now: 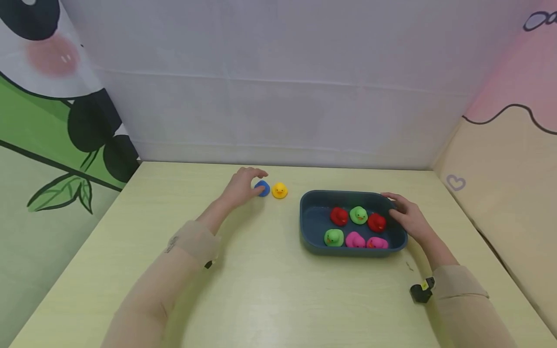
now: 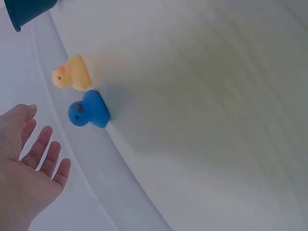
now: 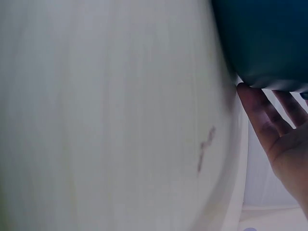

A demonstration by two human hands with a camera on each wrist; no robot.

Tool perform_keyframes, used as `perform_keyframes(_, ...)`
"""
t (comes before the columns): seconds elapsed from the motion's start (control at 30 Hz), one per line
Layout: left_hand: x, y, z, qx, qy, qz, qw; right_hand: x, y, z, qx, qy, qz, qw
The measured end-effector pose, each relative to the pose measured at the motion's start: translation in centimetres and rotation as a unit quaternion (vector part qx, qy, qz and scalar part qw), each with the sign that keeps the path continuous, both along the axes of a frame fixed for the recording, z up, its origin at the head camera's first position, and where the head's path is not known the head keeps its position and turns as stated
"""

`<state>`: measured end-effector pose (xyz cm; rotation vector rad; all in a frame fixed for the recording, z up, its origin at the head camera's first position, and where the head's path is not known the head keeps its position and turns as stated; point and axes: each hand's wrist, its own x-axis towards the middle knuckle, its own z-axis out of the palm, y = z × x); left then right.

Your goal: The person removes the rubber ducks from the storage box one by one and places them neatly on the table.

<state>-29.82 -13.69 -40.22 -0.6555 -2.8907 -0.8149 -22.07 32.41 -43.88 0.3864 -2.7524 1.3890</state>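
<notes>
My left hand (image 1: 244, 186) reaches over a blue rubber duck (image 1: 262, 188), thumb and fingers spread apart around it. In the left wrist view the hand (image 2: 33, 159) is a short way off the blue duck (image 2: 90, 109), holding nothing. Right beside that duck sits a yellow rubber duck (image 1: 280, 190). My right hand (image 1: 411, 220) grips the right end of a dark blue tub (image 1: 307, 244), thumb over the rim and fingers along the outer wall. Inside the tub lie red ducks (image 1: 339, 216), green ducks (image 1: 359, 215) and pink ducks (image 1: 355, 239).
The pale wooden table (image 1: 261, 299) meets a white cloth wall (image 1: 278, 121) along its back edge. Printed side panels (image 1: 500, 193) border it on the left and right. A small black device (image 1: 421, 291) hangs at the right cuff.
</notes>
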Motion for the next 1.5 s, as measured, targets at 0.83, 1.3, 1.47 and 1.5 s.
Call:
perform_keyframes(0.83,5.6,4.6,2.4,0.107,0.025,-0.041,0.9931,0.1,0.0,0.2,0.003,-0.001,-0.004,1.0000)
perform_keyframes(1.3,7.4,8.0,1.9,0.121,0.047,-0.110,0.9855,-0.1,0.1,0.2,0.009,-0.012,-0.007,0.9999)
perform_keyframes(1.47,7.3,9.0,1.4,0.100,0.052,-0.142,0.9835,-0.1,0.1,0.2,0.010,-0.013,-0.007,0.9998)
perform_keyframes(1.5,7.3,9.1,1.2,0.097,0.051,-0.149,0.9826,-0.1,0.1,0.1,0.010,-0.013,-0.007,0.9998)
